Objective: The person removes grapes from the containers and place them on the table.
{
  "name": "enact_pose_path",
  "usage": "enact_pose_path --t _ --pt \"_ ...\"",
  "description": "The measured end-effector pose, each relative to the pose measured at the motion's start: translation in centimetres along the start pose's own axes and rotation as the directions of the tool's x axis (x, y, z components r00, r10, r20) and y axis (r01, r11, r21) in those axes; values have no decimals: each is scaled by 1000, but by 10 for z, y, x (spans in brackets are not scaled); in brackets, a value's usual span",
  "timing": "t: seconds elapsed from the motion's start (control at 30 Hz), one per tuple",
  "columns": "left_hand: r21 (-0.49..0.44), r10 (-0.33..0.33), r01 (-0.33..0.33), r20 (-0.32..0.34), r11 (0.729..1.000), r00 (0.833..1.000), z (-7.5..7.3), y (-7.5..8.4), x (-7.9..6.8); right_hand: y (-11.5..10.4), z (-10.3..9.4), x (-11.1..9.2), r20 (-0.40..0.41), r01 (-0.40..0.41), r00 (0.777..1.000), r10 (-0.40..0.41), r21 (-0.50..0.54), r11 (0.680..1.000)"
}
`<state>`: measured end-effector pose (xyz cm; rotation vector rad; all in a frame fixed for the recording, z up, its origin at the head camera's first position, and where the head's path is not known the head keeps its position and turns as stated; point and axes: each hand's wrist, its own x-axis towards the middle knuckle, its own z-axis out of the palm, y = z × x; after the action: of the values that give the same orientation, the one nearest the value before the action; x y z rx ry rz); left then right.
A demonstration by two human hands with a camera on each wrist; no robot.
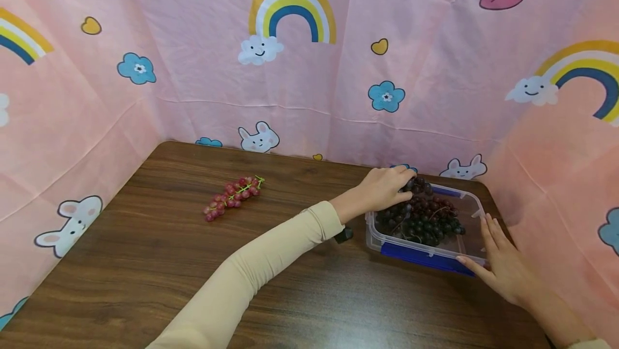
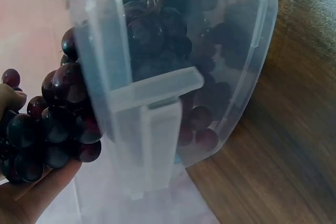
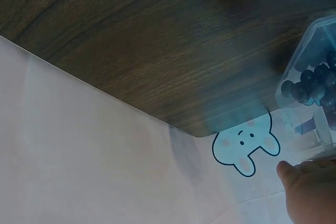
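Here, a left hand (image 1: 381, 189) grips a bunch of dark grapes (image 2: 55, 121) at the 11 o'clock rim of a clear container (image 1: 420, 257) with blue latches, more dark grapes (image 1: 427, 226) inside, at 4 o'clock on the counter (image 1: 338, 298). The right hand (image 1: 505, 268), fingers straight, touches its 4 o'clock corner; 1 red bunch (image 1: 234, 197) lies at 8 o'clock, before rainbow-printed cloth (image 1: 309, 83).

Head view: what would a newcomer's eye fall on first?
The pink backdrop, printed with rainbows and rabbits, fills the background. Red grapes stand out on the left of the dark table. At right, the left hand holds dark grapes by a clear container; the right hand touches it.
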<state>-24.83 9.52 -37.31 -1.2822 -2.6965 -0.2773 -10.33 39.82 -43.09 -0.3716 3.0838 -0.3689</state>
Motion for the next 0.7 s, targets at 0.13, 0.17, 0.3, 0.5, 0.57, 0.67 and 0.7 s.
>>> enact_pose_path --t 0.13,0.17,0.3,0.5,0.57,0.67,0.7 --pt "-18 -4 4 -25 1000 1000 -7 -1 -1 0 0 -1 8 -5 1000 5 2 1000" --pt "-23 -7 6 -31 1000 1000 -8 -1 -2 0 1 -1 4 -1 1000 1 1 1000" --pt "-47 -14 12 -46 999 999 -16 -2 -3 2 3 -1 -24 19 1000 -18 4 1000" --pt "-73 -30 25 -64 997 997 -26 -3 -4 3 5 -1 -46 41 998 -41 2 999" --pt "-78 -35 30 -67 997 997 -29 -4 -4 4 6 -1 -50 45 998 -45 1 999" --pt "-73 -40 35 -69 997 997 -34 -6 -5 4 5 -1 -56 46 997 -46 -1 999" --pt "-69 -40 35 -71 997 997 -35 -7 -5 4 5 -1 -57 46 997 -46 -3 999"
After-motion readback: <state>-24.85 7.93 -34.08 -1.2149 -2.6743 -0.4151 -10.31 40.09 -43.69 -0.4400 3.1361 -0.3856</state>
